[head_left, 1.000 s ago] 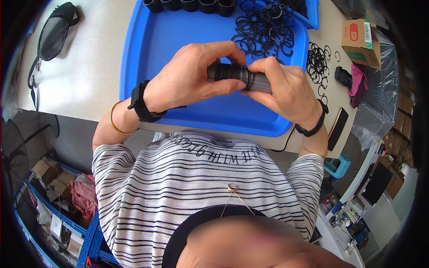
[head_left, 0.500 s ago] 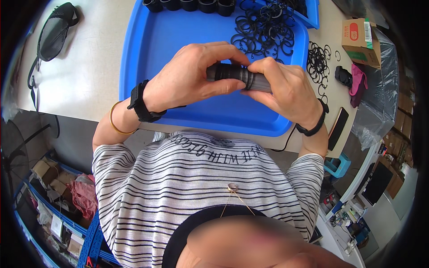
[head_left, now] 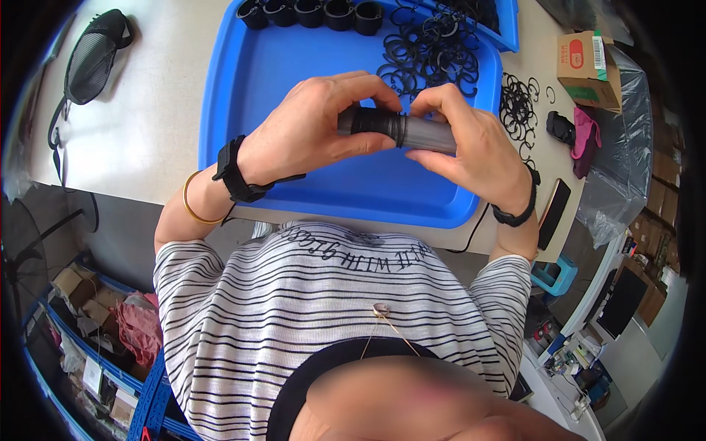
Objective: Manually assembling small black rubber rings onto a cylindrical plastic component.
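A grey cylinder with black C-shaped rings packed around its left part lies sideways in my hands, above a blue tray. My left hand is closed around the ringed left part, thumb below and fingers above. The right end rests in the grip of my right hand, its index finger over the top and its thumb under it. Bare grey surface shows between the rings and the right palm. At the tray's far right lies a heap of loose black rings.
Several black cups stand in a row along the tray's far edge. A blue bin overlaps the far right corner. More rings lie right of the tray, near a cardboard box and a phone. A black mesh cap lies left.
My right fingertips have opened slightly and drawn back from the rings, baring more of the grey cylinder. My left hand keeps its hold. The view has shifted slightly, showing more of the cups.
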Available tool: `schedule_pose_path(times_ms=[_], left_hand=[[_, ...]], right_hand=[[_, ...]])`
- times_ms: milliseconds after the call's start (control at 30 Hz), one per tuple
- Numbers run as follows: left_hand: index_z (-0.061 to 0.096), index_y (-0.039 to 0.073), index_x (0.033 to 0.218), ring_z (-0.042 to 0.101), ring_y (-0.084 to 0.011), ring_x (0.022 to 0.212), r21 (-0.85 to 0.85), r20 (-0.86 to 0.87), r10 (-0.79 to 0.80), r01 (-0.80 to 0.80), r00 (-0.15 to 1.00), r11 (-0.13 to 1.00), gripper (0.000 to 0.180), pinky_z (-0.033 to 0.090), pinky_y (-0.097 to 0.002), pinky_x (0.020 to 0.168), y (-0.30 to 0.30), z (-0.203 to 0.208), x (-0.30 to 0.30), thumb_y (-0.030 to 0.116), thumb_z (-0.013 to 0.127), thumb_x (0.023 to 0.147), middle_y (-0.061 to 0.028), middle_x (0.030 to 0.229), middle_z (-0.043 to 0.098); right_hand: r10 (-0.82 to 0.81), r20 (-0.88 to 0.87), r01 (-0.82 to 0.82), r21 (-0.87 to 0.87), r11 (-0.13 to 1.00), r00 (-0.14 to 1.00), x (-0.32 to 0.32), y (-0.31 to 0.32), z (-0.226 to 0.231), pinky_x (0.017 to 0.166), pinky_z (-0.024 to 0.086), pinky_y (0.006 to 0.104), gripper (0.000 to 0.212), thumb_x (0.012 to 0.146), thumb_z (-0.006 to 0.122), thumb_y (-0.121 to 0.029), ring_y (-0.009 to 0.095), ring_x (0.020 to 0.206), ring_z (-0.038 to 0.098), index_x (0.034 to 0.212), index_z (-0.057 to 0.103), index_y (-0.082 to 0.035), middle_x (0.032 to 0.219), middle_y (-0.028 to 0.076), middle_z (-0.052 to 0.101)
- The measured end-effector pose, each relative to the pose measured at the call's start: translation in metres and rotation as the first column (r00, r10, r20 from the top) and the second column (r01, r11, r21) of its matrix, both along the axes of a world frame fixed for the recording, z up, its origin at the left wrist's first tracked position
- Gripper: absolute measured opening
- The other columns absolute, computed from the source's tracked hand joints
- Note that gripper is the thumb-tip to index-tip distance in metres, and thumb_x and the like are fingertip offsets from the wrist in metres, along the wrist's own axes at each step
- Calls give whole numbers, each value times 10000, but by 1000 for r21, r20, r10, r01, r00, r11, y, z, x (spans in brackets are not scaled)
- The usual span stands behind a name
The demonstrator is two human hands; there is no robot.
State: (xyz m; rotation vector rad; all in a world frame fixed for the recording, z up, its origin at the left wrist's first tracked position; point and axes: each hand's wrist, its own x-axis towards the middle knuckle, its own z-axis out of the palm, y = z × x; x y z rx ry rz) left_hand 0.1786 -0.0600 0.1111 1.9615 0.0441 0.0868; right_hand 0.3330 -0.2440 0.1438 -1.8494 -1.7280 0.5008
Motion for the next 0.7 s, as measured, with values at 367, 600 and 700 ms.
schedule_pose_path(times_ms=[367,600,700], left_hand=[[510,27,1334,638,-165,902,-88,-10,-105,103,994,991,670,555,-316,791,15,-12,5,-57,794,734,-65,1271,601],[440,84,1408,662,-203,967,-104,-71,-83,76,994,992,779,579,-390,893,19,-4,12,-42,813,736,-134,1257,579],[443,102,1410,675,-218,959,-43,-73,-63,60,995,997,797,577,-384,874,22,1,13,9,843,728,-134,1132,641]], right_hand=[[-2,36,1,39,999,999,8,2,-4,690,538,399,396,762,767,-88,333,805,659,1118,594,-81,943,105,642],[24,34,-25,32,999,999,13,3,3,710,545,393,388,768,765,-110,329,827,668,1125,619,-74,970,122,662],[37,41,-38,34,999,998,14,7,13,723,544,383,385,771,760,-107,327,841,673,1124,614,-59,980,132,670]])
